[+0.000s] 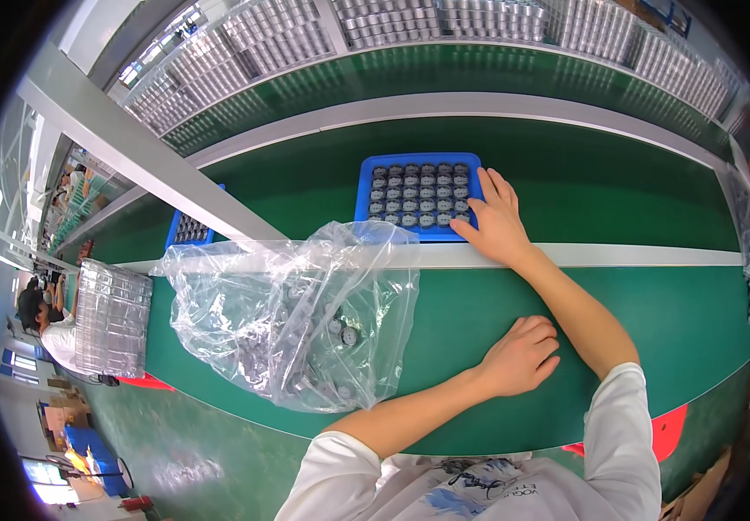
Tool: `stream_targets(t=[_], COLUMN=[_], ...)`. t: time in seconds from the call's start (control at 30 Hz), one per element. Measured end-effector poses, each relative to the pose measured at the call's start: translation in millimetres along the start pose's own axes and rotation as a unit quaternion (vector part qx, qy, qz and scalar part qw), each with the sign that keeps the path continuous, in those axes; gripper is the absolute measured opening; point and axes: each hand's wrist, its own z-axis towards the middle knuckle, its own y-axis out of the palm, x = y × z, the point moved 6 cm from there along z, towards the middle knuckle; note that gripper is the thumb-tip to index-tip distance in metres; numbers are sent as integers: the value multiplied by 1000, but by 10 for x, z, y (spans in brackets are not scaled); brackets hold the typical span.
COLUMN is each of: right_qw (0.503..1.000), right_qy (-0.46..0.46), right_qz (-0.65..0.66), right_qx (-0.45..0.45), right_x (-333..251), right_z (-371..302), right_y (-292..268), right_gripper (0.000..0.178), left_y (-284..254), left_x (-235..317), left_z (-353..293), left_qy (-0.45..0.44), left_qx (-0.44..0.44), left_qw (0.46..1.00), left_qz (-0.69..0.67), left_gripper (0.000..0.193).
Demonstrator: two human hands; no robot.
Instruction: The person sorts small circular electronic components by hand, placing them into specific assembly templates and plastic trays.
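On the far side of the pale rail, a blue tray [362,193] holds rows of small dark round parts [427,193]. My right hand [498,221] grips the tray's near right corner, thumb over the near edge and fingers stretched along the right rim. Closer to me, my left hand [521,356] rests on the green tabletop [453,321] with its fingers curled in. No object shows in it, though its palm is hidden. Left of this hand lies a clear plastic bag [297,321], crumpled, with several loose round parts [349,335] inside.
A pale rail [601,254] runs across between tabletop and green belt [618,191]. Another blue tray [191,227] lies behind a slanted white post [149,156]. Clear-wrapped stacks of silvery parts [488,22] line the back. A person [53,326] is at far left; a red stool [670,431] stands lower right.
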Motion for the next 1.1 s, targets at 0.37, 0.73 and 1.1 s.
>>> stream_targets(t=[0.37,0.73,1.1], right_qw=[1000,999,993], right_qy=[-11,-29,-90], right_qz=[28,38,80], right_qx=[8,-5,9], right_x=[-63,-173,-328], right_z=[15,39,-2], right_y=[74,129,125], right_gripper=[56,56,44], left_y=[1,3,14], left_x=[19,-6,-3], left_z=[20,-2,8], left_qy=[-5,-11,-13], left_qx=[-3,-10,-13], left_qw=[1000,1000,1000], left_qz=[-10,-9,-8], left_gripper=[19,20,21])
